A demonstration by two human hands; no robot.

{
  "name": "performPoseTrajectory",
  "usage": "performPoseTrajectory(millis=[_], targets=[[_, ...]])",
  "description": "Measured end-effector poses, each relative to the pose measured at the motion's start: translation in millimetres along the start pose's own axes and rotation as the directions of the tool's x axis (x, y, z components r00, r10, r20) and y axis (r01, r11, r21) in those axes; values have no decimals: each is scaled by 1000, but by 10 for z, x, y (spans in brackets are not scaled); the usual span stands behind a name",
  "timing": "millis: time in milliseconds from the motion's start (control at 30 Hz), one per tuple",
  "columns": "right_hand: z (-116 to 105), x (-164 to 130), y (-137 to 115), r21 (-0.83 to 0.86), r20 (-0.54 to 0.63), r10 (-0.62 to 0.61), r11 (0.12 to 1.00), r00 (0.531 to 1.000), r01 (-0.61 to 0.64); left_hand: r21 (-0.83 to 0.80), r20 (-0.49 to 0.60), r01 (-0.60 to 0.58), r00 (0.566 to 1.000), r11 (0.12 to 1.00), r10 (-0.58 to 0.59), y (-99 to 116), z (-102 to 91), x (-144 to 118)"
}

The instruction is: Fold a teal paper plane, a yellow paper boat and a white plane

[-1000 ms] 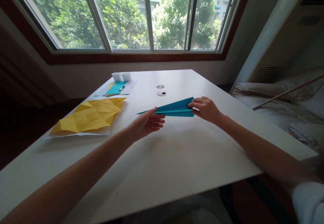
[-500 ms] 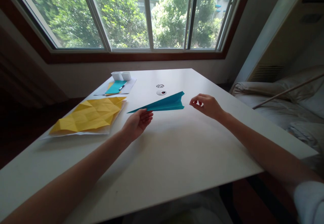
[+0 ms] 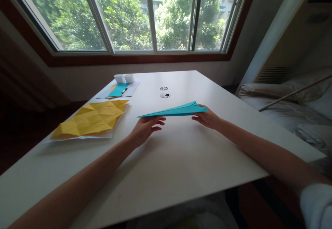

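A turquoise paper airplane (image 3: 173, 111) is held level above the white table, its pointed nose to the left and its wider tail to the right. My left hand (image 3: 146, 127) grips it from below near the nose; the other fingers of that hand stretch out under the plane. My right hand (image 3: 206, 117) holds the tail end from beneath, with part of the fingers hidden behind the paper.
On the left of the white table (image 3: 166, 167) lies a creased yellow paper (image 3: 93, 116) over white sheets. Farther back, a turquoise sheet (image 3: 118, 89), a pen (image 3: 126, 88) and two small white containers (image 3: 124, 78) rest together. Round table inserts (image 3: 165, 95) sit mid-table.
The paper airplane has moved right and turned flatter, showing its top face. My right hand has come in from the right and taken hold of the tail. My left hand has shifted slightly right.
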State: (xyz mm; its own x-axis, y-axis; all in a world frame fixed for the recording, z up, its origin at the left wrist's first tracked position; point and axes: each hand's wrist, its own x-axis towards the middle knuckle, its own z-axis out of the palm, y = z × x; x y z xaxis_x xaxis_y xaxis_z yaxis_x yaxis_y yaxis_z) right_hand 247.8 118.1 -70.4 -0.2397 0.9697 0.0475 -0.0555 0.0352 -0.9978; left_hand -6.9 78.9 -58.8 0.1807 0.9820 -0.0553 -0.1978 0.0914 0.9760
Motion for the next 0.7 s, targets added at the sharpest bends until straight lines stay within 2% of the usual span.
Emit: performPoseTrajectory(millis=[167, 300, 400, 567, 700], targets=[[-112, 63, 26, -101, -36, -150, 984, 988, 146, -22, -142, -147, 980, 989, 142, 42, -128, 103], [-202, 107, 42, -161, -23, -214, 965, 977, 208, 33, -171, -192, 966, 981, 195, 75, -241, 144], [-209, 113, 37, -101, -50, -160, 983, 986, 154, 38, -159, -170, 972, 985, 174, 81, -249, 135], [-71, 81, -1, 198, -167, 56, 980, 984, -22, -113, -195, -101, 978, 988, 77, 70, -150, 100], [98, 31, -39, 274, -208, 91, 961, 974, -32, -214, -199, -94, 979, 972, 51, 19, -85, 85]])
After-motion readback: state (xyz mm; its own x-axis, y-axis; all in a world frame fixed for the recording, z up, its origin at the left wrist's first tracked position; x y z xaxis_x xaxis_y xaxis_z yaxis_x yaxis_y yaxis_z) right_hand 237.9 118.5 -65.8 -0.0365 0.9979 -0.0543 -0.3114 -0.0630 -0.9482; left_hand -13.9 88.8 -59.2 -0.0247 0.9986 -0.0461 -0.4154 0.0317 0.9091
